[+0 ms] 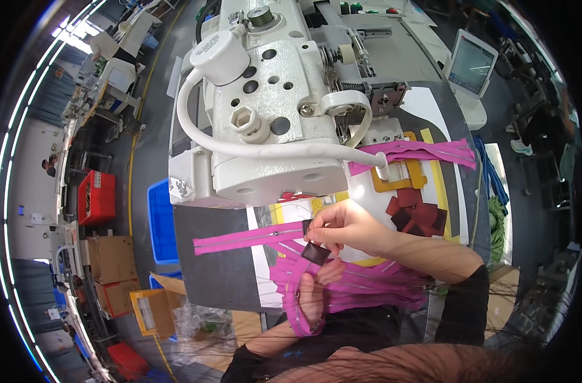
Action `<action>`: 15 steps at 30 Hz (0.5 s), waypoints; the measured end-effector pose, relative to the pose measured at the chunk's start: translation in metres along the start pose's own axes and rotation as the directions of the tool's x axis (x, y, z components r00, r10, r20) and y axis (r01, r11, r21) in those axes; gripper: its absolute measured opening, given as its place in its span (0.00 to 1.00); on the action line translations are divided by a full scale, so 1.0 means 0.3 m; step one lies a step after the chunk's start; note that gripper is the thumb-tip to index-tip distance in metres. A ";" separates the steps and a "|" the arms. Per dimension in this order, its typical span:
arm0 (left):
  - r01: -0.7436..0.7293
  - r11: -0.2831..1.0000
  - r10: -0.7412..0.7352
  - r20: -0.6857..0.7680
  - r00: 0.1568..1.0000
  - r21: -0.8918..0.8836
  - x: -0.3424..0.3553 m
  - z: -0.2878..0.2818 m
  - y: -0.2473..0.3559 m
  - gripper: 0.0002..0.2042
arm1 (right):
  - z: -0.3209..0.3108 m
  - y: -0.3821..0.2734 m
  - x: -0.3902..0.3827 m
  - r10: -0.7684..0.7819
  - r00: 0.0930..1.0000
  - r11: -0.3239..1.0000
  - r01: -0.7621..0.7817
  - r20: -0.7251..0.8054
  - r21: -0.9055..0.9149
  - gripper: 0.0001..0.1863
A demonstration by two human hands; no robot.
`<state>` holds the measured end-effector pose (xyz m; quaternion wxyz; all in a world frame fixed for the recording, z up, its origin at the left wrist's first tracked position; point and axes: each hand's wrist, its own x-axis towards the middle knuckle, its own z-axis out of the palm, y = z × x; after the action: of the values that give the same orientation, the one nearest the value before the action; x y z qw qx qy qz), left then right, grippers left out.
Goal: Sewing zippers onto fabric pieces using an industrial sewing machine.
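My right hand (348,230) pinches small dark patches (315,254) at the end of a pink zipper (240,241), which extends leftward over the work surface. Below it my left hand (311,295) is closed on a looped pink zipper, its fingers just under the patches. A pile of pink zippers (374,290) lies beside my hands. Above them stands a white sewing machine (265,102), with another pink zipper (451,153) across a yellow frame (393,184) on its right. Dark red square pieces (419,210) are piled right of my right hand.
The grey table (214,281) carries a screen (471,62) at the back right. A blue bin (162,220), a red bin (96,198) and cardboard boxes (112,258) stand on the left. A person (48,165) is at the far left, another (556,137) at the right.
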<state>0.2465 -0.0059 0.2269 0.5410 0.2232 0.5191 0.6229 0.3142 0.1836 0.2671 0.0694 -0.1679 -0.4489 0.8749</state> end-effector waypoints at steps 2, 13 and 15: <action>-0.014 1.000 0.014 0.009 1.000 -0.026 -0.003 -0.006 -0.011 0.36 | 0.006 -0.004 0.008 -0.001 1.000 1.000 0.002 0.012 -0.017 0.08; -0.032 0.999 0.031 0.049 0.998 0.010 0.010 0.005 -0.007 0.32 | -0.014 0.008 0.025 -0.010 0.999 0.997 0.013 0.039 -0.082 0.07; -0.041 0.999 0.040 0.045 0.998 0.024 0.014 0.009 -0.015 0.33 | -0.019 0.017 0.029 -0.008 0.999 0.996 0.013 0.053 -0.092 0.07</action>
<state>0.2494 -0.0014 0.2226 0.5370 0.2540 0.5100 0.6221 0.3082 0.1874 0.2578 0.0545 -0.1457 -0.4912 0.8570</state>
